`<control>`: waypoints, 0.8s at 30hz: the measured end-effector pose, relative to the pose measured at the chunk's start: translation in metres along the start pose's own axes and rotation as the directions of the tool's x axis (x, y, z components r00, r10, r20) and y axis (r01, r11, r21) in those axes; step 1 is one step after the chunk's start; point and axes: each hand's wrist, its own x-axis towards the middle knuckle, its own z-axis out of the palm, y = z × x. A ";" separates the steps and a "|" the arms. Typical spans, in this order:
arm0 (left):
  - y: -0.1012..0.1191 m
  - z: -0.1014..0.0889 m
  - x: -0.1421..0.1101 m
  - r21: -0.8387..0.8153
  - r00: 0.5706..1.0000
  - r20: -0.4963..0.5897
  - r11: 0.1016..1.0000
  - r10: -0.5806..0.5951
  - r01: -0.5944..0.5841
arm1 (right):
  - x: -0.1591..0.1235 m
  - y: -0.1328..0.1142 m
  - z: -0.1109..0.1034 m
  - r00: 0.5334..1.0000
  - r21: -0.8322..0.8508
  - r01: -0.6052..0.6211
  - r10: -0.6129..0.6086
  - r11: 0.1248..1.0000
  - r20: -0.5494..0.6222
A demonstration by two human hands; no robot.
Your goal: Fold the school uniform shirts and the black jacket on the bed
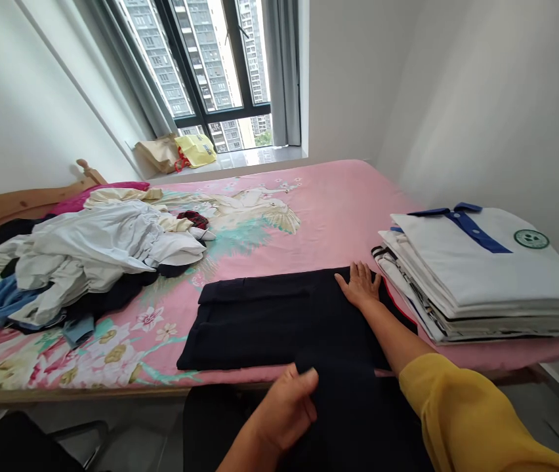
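Note:
A dark navy garment point(260, 321) with a thin red trim at its right side lies folded along the near part of the bed, and some of its cloth hangs over the front edge. My right hand point(361, 286) rests flat on its upper right part, fingers spread. Closer to me, my left hand point(289, 403) is closed with the thumb on top, at the edge of the hanging cloth. It appears to grip that cloth, though the fingertips are partly hidden. Just right of my right hand is a stack of folded shirts point(486, 275), topped by a white one with a blue collar.
A loose heap of clothes point(107, 242) lies at the left on the pink floral bedsheet point(338, 203). Paper and yellow bags point(195, 149) stand on the windowsill. A wooden headboard point(23, 203) is at left, and a black chair point(18, 442) at the lower left.

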 end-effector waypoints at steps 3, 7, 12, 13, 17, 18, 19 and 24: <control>0.045 -0.011 0.020 -0.203 0.989 -0.074 0.969 0.127 -0.139 | 0.001 0.003 0.002 1.000 0.063 -0.001 0.000 0.998 0.017; 0.093 -0.054 0.047 -0.431 0.894 -0.316 0.792 0.318 -0.433 | 0.006 0.011 0.007 1.000 0.235 -0.018 0.013 0.972 0.025; 0.086 -0.112 0.067 -0.480 0.707 -0.661 0.583 0.251 -0.655 | 0.012 0.022 0.009 0.998 0.488 -0.026 0.046 0.872 -0.030; 0.080 -0.116 0.067 -0.465 0.699 -0.674 0.597 0.239 -0.653 | 0.012 0.024 0.009 0.997 0.546 0.001 0.044 0.838 -0.069; 0.068 -0.114 0.053 -0.282 0.764 -0.588 0.818 0.265 -0.502 | 0.011 0.032 0.007 0.973 0.692 0.120 0.055 0.712 -0.226; 0.072 -0.113 0.048 -0.139 0.760 -0.576 0.881 0.300 -0.453 | 0.011 0.033 0.008 0.969 0.698 0.125 0.063 0.705 -0.237; 0.079 -0.113 0.043 0.068 0.730 -0.580 0.914 0.362 -0.399 | 0.011 0.034 0.008 0.968 0.702 0.125 0.070 0.701 -0.242; 0.141 -0.146 0.025 0.910 0.442 -0.405 0.307 0.800 0.278 | 0.010 0.034 0.013 0.956 0.752 0.146 0.103 0.643 -0.273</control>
